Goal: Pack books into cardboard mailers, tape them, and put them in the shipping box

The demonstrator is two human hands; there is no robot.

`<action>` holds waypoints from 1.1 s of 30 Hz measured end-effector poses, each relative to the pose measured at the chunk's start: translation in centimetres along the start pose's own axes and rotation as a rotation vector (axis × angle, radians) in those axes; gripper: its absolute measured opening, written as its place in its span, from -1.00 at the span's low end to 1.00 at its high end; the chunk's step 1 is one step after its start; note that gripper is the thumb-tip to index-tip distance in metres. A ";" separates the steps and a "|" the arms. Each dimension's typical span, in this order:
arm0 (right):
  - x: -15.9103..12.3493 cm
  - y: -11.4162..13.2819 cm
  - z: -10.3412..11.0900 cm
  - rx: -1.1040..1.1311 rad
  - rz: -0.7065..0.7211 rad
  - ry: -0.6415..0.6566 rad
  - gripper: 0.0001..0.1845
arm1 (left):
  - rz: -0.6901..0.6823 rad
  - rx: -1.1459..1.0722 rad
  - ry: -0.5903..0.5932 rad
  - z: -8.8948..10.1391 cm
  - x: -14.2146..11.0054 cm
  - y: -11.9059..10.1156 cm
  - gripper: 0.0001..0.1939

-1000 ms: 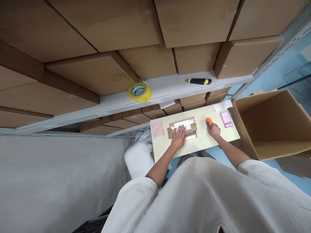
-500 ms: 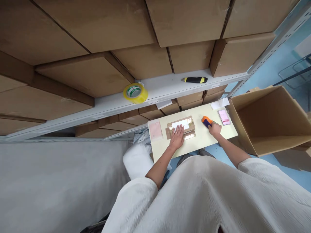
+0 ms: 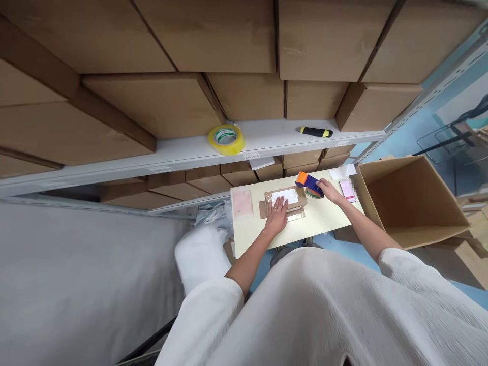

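Observation:
A small cardboard box [image 3: 298,203] with a white label on top lies on the cream tabletop [image 3: 251,239]. Across its near left part my left hand [image 3: 277,213] is spread flat, fingers apart. My right hand [image 3: 328,190] grips an orange and blue tape dispenser [image 3: 310,182], its orange end close to the box's right side. A roll of tape shows under the dispenser. To the right of that hand a phone [image 3: 347,191] lies on the tabletop. A pale pink packet [image 3: 243,204] is at the left end.
Above the table runs a shelf [image 3: 267,133] with a yellow tape roll [image 3: 226,139], a black and yellow utility knife [image 3: 316,132] and several cartons [image 3: 247,96]. An open large carton [image 3: 412,188] stands to the right. White wrapping material [image 3: 202,254] is at the lower left.
My right hand has lifted and turned the tape dispenser, bringing it left to the box's right side. My left hand stays on the box. The camera view has shifted slightly.

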State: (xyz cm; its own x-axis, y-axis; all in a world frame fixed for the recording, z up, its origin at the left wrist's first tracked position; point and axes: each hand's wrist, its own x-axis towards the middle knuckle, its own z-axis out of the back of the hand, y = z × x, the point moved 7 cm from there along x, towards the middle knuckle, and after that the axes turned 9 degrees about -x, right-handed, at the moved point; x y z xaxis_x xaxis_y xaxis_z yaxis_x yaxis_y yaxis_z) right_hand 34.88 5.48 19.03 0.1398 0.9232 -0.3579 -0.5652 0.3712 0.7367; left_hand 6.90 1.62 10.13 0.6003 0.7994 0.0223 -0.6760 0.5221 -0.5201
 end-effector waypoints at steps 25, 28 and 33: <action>2.3 2.1 -7.5 -0.386 0.386 0.155 -0.30 | 0.577 -1.214 -0.413 4.8 1.8 4.4 -0.63; 2.2 2.2 -7.4 -0.370 0.374 0.144 -0.31 | 0.646 -1.324 -0.423 4.8 3.2 4.1 -0.63; 1.8 2.8 -7.4 -0.350 0.397 0.148 -0.36 | 0.669 -1.346 -0.430 5.1 3.9 4.0 -0.59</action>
State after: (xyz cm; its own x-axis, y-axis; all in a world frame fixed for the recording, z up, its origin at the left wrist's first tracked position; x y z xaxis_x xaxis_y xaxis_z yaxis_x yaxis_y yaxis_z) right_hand 27.58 7.49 16.22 -0.2407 0.9524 -0.1873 -0.7917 -0.0810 0.6056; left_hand 4.38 8.36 12.46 0.0370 0.9134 -0.4054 0.2464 -0.4015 -0.8821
